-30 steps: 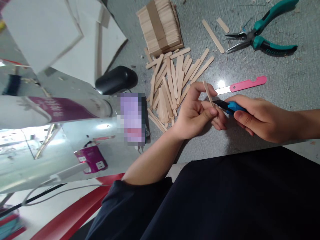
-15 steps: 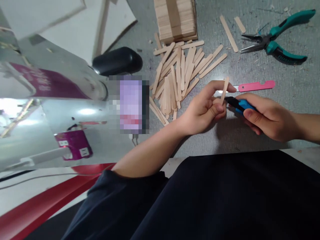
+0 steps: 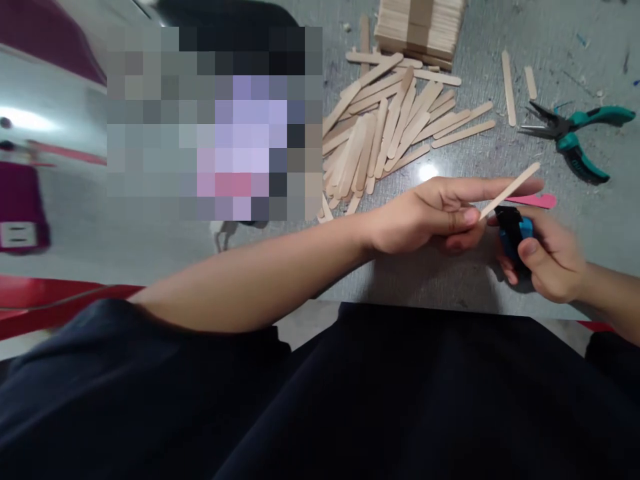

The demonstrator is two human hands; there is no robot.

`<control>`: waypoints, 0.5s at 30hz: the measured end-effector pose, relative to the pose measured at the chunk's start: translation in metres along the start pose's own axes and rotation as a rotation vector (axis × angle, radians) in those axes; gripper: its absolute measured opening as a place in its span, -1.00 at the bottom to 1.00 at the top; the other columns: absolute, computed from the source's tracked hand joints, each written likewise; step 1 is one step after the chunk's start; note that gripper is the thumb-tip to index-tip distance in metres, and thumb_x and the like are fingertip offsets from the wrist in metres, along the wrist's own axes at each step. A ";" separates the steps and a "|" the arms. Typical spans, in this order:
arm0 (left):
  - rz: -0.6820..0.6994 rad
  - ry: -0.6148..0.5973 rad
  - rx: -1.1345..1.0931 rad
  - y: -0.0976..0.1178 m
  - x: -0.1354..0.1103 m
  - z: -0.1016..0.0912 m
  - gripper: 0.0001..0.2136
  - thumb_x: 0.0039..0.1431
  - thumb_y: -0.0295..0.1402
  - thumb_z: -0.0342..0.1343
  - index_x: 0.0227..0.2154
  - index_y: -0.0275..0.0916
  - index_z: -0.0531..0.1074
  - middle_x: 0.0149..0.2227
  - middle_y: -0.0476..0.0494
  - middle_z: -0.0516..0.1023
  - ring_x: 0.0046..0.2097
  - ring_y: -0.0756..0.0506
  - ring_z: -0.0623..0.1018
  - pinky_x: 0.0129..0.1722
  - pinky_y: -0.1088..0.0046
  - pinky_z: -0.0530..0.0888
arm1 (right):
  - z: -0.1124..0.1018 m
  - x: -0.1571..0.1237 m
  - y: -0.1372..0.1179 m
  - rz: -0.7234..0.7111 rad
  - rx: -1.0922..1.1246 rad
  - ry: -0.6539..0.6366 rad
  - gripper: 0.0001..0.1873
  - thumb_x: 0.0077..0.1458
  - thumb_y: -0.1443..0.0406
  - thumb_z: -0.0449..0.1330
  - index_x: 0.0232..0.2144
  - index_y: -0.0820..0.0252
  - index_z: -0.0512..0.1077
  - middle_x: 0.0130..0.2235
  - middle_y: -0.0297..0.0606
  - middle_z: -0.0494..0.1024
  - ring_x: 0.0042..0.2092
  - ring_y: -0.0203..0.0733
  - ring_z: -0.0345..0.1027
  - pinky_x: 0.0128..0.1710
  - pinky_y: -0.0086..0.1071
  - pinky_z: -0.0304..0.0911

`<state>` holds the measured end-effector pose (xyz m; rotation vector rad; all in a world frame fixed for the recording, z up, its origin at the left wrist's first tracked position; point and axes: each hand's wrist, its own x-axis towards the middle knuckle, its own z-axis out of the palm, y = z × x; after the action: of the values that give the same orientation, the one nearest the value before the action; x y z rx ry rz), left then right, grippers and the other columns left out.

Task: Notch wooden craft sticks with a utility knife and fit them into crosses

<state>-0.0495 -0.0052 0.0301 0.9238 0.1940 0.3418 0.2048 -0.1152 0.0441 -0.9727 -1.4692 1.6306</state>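
My left hand pinches a wooden craft stick between thumb and fingers, its free end slanting up to the right. The index finger stretches out along the far side of the stick. Closed in my right hand is a blue hand tool with a black head. That head is close to the left fingertips and the stick's lower end; I cannot tell whether they touch. Behind both hands lies a pink-handled knife, partly hidden by the left fingers and the stick.
A loose pile of craft sticks spreads beyond my left forearm. Behind it sits a banded bundle of sticks. Teal-handled pliers lie open at the right, near two separate stick pieces. A blurred-out purple object stands left.
The view has shifted. My left hand has tilted the stick further to the right and straightened its index finger. The blue tool has turned in my right hand, its head now pointing more away from me.
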 end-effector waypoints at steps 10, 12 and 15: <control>0.044 -0.050 -0.144 -0.008 0.010 0.004 -0.64 0.44 -0.04 0.36 0.02 -0.14 0.40 -0.56 0.15 0.30 -0.57 0.00 0.16 -0.53 0.42 0.13 | 0.015 -0.006 0.005 -0.014 -0.024 0.094 -0.65 0.64 0.07 0.11 0.33 -0.08 0.42 -0.39 -0.43 0.46 -0.56 -0.24 0.30 -0.62 -0.35 0.29; 0.029 -0.048 -0.153 -0.008 0.010 0.004 -0.66 0.40 -0.06 0.37 -0.06 -0.14 0.40 -0.58 0.16 0.26 -0.58 0.00 0.12 -0.55 0.43 0.08 | 0.015 -0.006 0.005 -0.014 -0.030 0.073 -0.66 0.64 0.06 0.11 0.31 -0.06 0.41 -0.40 -0.44 0.45 -0.56 -0.25 0.30 -0.63 -0.36 0.28; 0.024 -0.054 -0.143 -0.008 0.011 0.004 -0.68 0.34 -0.09 0.39 -0.13 -0.14 0.42 -0.61 0.15 0.23 -0.60 0.01 0.08 -0.58 0.42 0.06 | 0.015 -0.006 0.005 -0.017 -0.047 0.050 -0.69 0.65 0.07 0.10 0.30 -0.10 0.40 -0.41 -0.47 0.45 -0.57 -0.25 0.28 -0.62 -0.37 0.27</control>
<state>-0.0362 -0.0081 0.0258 0.7939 0.1077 0.3482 0.1942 -0.1280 0.0404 -1.0169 -1.4838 1.5548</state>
